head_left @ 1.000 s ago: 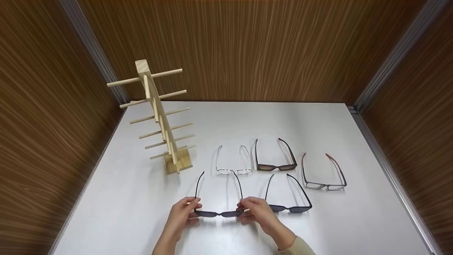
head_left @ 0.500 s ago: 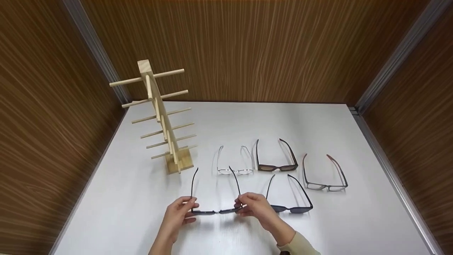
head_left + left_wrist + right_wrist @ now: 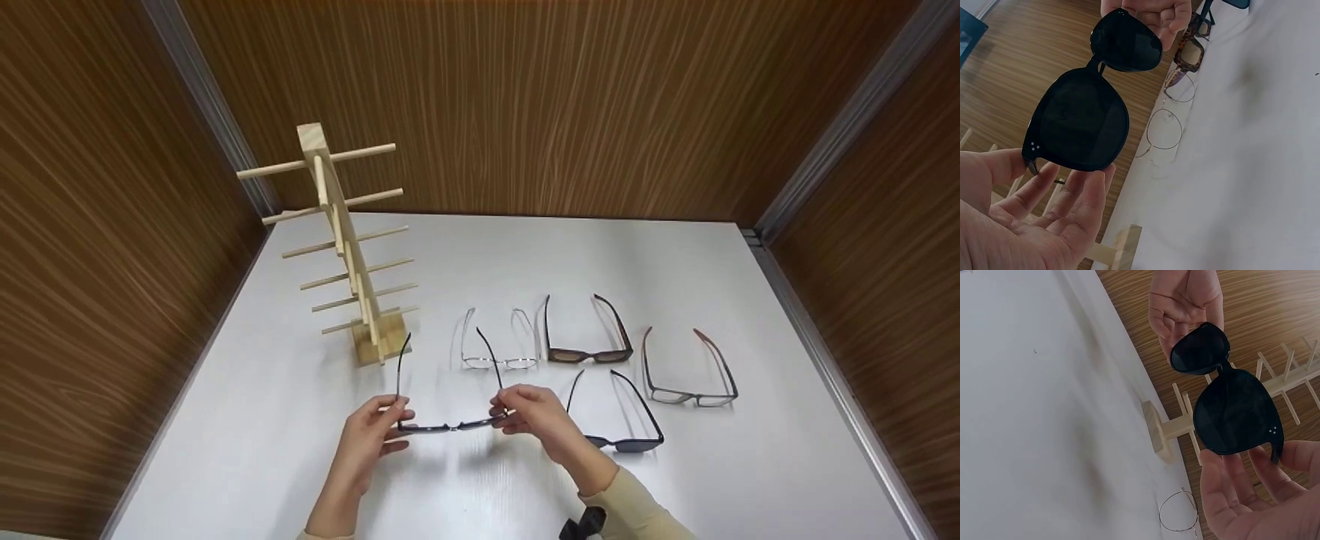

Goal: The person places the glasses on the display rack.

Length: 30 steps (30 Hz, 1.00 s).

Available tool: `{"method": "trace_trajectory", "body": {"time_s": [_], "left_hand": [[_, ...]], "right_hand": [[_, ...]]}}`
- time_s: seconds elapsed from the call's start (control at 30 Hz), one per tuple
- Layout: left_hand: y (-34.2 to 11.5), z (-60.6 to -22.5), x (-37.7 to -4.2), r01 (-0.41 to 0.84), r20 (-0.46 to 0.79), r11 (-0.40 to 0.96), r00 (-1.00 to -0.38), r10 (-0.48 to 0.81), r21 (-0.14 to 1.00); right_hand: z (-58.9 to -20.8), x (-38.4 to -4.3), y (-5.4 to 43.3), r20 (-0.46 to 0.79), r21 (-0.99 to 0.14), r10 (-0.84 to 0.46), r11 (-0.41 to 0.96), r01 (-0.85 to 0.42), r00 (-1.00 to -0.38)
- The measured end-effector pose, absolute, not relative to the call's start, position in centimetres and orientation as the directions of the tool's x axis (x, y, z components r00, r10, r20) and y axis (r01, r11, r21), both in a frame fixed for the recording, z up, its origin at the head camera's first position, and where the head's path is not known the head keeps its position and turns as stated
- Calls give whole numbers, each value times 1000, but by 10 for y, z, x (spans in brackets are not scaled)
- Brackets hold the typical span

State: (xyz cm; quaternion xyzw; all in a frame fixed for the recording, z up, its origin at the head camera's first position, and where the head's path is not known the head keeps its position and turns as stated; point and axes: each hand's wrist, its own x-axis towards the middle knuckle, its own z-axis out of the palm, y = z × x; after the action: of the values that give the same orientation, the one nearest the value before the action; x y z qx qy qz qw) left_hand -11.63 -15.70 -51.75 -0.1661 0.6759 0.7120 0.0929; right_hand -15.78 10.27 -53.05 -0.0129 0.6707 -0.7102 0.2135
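The bare left grip (image 3: pixel 366 433) and bare right grip (image 3: pixel 538 417) face each other, both pinching; a long beige sleeve (image 3: pixel 637 508) shows.

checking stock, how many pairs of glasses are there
5: held sunglasses above the table; on it, silver pair leftmost, brown pair farthest back, black pair nearest, grey pair rightmost.

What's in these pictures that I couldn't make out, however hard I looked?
- Head view: lens fronts of the held sunglasses, seen nearly edge-on.
- Head view: one lens of the lying sunglasses, partly behind the right hand.
- Head view: a black object, cut off by the bottom edge.
- Right wrist view: thin-rimmed glasses, cut off by the bottom edge.
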Motion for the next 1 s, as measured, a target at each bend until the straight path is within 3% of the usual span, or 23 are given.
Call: {"method": "trace_trajectory", "body": {"time_s": [1.0], "left_hand": [[-191, -521, -116, -359, -395, -180, -886, -242, 916]], "right_hand": [[-524, -189, 49, -261, -965, -332, 79, 250, -906]]}}
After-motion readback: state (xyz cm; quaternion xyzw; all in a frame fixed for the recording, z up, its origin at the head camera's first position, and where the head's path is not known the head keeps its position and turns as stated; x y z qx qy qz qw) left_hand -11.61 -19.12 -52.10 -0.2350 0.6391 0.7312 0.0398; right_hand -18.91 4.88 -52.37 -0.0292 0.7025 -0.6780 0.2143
